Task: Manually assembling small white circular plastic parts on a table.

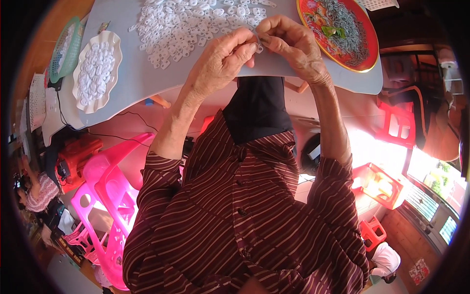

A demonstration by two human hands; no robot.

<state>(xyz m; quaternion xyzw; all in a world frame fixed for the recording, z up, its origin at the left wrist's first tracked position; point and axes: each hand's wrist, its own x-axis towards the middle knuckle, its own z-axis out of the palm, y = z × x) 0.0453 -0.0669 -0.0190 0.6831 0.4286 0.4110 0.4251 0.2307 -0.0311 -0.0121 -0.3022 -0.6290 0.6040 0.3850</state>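
Observation:
My left hand [223,59] and my right hand [291,44] meet at the near edge of a grey table [132,73]. Their fingertips pinch a small white plastic ring piece [258,44] between them, together with what looks like a thin metal bit. Just beyond the hands lies a loose heap of several white plastic pieces [186,24]. My forearms reach up from a dark red striped shirt.
A white scalloped dish [95,71] full of white pieces sits at the table's left, beside a green basket [63,46]. A red round tray [342,32] with grey metal bits lies at the right. Pink plastic chairs [110,196] and red stools [379,183] stand below. A person sits at the far left.

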